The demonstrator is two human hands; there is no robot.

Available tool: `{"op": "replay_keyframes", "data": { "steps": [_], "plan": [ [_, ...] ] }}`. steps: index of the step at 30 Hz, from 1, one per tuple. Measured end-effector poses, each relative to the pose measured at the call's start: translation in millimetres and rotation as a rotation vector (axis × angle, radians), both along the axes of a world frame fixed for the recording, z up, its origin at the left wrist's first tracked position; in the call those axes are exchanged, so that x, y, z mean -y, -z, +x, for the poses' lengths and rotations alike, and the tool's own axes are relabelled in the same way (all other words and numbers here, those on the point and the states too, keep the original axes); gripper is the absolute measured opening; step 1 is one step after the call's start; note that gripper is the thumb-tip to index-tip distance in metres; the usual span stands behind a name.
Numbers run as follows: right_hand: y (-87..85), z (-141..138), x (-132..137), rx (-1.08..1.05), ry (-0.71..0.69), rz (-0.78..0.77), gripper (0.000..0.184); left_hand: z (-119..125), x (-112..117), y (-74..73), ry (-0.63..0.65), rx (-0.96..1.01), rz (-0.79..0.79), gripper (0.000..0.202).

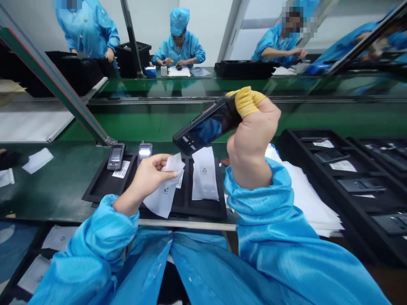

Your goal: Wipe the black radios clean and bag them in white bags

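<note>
My right hand, with yellow finger cots on some fingers, is closed on a black rugged phone. It holds the phone tilted in the air, its lower end down to the left. My left hand pinches the top of a white printed pouch between thumb and fingers. Below is a black tray with compartments. Another white pouch lies in its right compartment. Two more devices, a handset and a second handset with a bright screen, rest at the tray's far left.
A stack of white pouches lies right of the tray. Farther right, a long black tray holds several phones. White-pouched items sit at lower left. A metal post slants up at left. Co-workers in blue sit or stand across the green bench.
</note>
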State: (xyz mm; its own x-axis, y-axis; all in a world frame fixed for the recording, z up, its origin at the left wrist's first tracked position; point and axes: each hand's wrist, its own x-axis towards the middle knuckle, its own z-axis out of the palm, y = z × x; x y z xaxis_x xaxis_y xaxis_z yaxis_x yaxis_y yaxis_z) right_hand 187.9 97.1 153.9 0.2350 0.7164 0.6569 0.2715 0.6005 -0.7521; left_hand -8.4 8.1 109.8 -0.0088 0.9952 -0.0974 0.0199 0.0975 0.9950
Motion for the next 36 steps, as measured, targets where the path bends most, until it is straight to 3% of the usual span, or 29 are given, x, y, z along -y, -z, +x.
{"op": "replay_keyframes", "data": {
  "steps": [8, 17, 22, 28, 36],
  "plan": [
    [2.4, -28, 10, -0.248, -0.084, 0.005, 0.022, -6, 5, -3.3, -0.014, -0.067, 0.032, 0.032],
    [15.2, -29, 15, -0.063, -0.109, -0.11, 0.03, -10, 7, 8.8, -0.13, -0.052, 0.079, 0.045],
    [5.0, -32, 20, -0.013, -0.157, -0.178, 0.031, -6, 7, 14.8, -0.049, 0.046, 0.064, 0.056],
    [0.8, -41, 25, 0.1, -0.218, -0.285, 0.037, 4, 1, 15.2, -0.027, 0.177, 0.176, 0.045],
    [20.0, -39, 44, 0.387, -0.247, -0.345, 0.028, 27, -10, 15.4, -0.288, 0.05, 0.348, 0.033]
  ]
}}
